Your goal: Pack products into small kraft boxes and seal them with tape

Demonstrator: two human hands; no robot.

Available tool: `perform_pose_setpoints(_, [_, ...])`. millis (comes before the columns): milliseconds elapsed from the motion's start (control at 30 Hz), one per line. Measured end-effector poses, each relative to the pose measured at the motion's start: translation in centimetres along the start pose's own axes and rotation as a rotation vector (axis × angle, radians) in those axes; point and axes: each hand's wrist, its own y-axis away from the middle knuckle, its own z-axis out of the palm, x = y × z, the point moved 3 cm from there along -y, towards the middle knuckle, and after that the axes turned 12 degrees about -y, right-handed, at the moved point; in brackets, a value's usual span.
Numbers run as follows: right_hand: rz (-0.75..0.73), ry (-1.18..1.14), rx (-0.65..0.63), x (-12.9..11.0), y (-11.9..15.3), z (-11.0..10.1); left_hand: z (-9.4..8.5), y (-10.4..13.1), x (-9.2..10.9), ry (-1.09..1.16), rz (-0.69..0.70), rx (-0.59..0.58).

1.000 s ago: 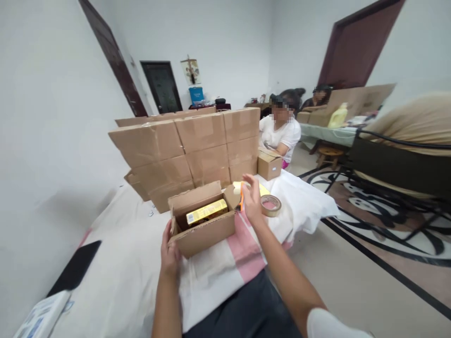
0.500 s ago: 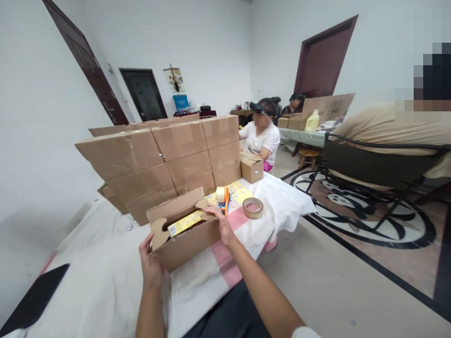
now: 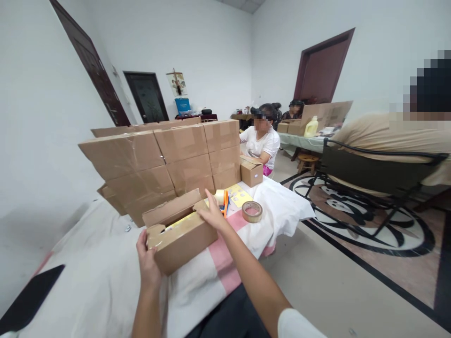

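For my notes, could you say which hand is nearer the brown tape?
The right hand, at the box end nearer the brown tape; the left hand is at the opposite end.

open carton: matt brown cardboard | tape roll: glossy | table cover: wrinkled cloth

Stacked cartons obstruct the far side of the open box; an orange tool and tape roll flank its right. Clearance exists above its middle.
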Motion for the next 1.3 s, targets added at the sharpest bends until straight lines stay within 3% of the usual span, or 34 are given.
perform_pose_setpoints(133, [0.089,-0.201,-0.115,0.6,-1.0,0.3,0.3,0.1,0.7,0.064,-0.048,-0.024])
perform_pose_setpoints(367, [0.001,-0.185,-0.084,1.4,-1.6,-0.5,-0.2,-0.2,0.5,-0.057,0.042,0.004])
perform_pose_setpoints(500, [-0.078,-0.206,-0.08,2.0,-1.3,-0.8,-0.9,-0.5,1.3,-0.308,0.215,0.052])
perform_pose_setpoints(633, [-0.145,-0.271,-0.072,3.2,-0.3,-1.0,-1.1,-0.4,3.0,-0.547,0.445,0.019])
perform_pose_setpoints(733, [-0.18,-0.331,-0.074,3.8,0.3,-0.9,-0.7,0.2,4.4,-0.746,0.524,0.014])
perform_pose_setpoints(867, [-0.185,-0.32,-0.071,3.7,0.5,-0.9,0.1,1.3,6.0,-0.993,0.533,0.053])
perform_pose_setpoints(1133, [-0.172,-0.281,-0.058,4.1,0.0,-0.9,1.5,2.4,7.4,-1.094,0.519,-0.112])
perform_pose_setpoints(1300, [-0.181,-0.223,-0.077,4.1,0.1,-1.3,2.8,2.7,8.2,-1.125,0.489,-0.126])
